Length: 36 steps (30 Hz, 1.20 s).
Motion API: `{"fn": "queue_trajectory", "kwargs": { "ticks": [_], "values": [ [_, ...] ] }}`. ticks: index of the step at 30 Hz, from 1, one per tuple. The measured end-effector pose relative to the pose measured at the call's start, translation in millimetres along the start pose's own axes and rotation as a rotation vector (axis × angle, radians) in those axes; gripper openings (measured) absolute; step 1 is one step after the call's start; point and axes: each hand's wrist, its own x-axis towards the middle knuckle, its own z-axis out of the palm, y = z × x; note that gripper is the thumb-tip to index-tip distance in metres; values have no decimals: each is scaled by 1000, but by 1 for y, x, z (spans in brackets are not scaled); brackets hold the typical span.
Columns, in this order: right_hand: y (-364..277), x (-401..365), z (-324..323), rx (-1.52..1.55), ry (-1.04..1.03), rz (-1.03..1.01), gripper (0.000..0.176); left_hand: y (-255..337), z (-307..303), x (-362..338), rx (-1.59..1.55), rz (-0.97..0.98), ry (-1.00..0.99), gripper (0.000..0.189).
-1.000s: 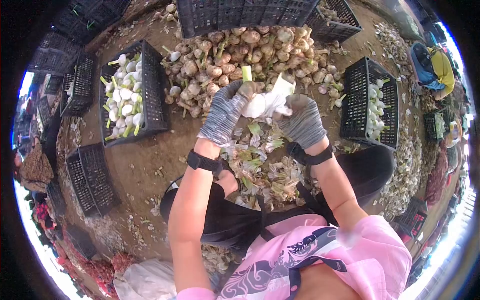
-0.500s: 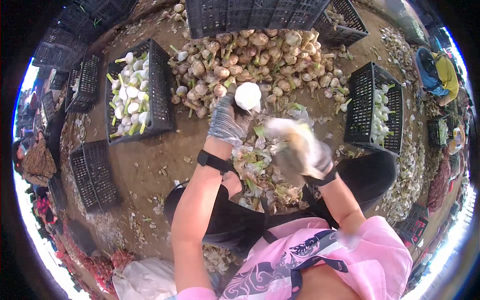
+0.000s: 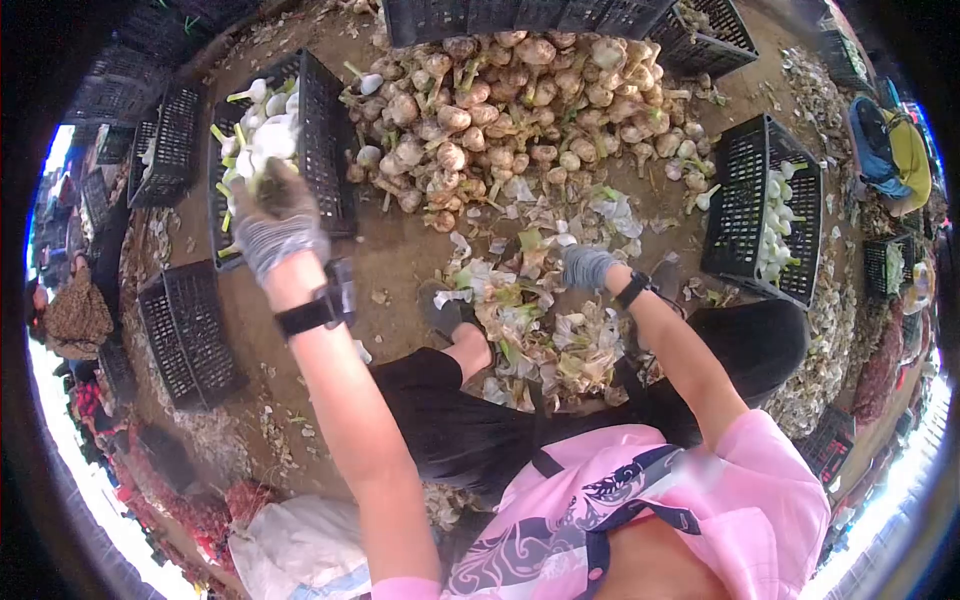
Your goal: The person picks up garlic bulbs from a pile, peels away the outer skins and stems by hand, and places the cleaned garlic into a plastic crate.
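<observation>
My left hand [image 3: 282, 215], in a striped grey glove, is over the left black crate [image 3: 325, 150]. Blurred by motion, its fingers are closed on a white garlic bulb [image 3: 270, 138] just above the trimmed garlic [image 3: 240, 165] in that crate. My right hand [image 3: 588, 268], gloved too, hovers above the heap of garlic peelings [image 3: 560, 350] between my legs. Its fingers are curled, and a small whitish bit shows at their tips; what they hold is hidden. Beyond both hands lies a pile of untrimmed garlic [image 3: 500, 110] with brownish skins.
A second crate [image 3: 735, 200] with trimmed garlic stands at the right. Another black crate [image 3: 190, 335] sits at lower left, and a large crate [image 3: 520, 15] is behind the pile. A white sack [image 3: 300, 550] lies at bottom left. Other people appear at the left edge.
My left hand has carried the white garlic bulb leftward from the pile to the left crate. My right hand has moved slightly up; the blurred whitish-brown bundle in it is gone.
</observation>
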Motion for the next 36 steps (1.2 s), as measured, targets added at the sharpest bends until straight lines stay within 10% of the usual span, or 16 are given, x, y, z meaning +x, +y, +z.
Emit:
{"fn": "queue_trajectory", "kwargs": {
  "ticks": [8,14,21,24,28,33,36],
  "values": [
    [153,126,75,-56,470,410,17,-4,0,-27,221,-215,-309,22],
    [76,134,3,312,627,1003,21,-61,-2,-68,349,-380,-283,19],
    [69,119,13,-50,552,677,25,-111,-26,-86,733,-504,-379,33],
    [43,92,-14,963,793,263,24,-138,-46,-91,1170,-222,-530,45],
    [-65,7,-143,1119,608,115,28,-153,-78,-88,1737,63,-922,58],
    [-79,-40,-183,1003,619,-12,25,-144,-45,-122,994,-318,-999,49],
    [-97,-52,-186,940,842,-140,27,-146,-37,-134,1045,-183,-1076,47]
  ]
}}
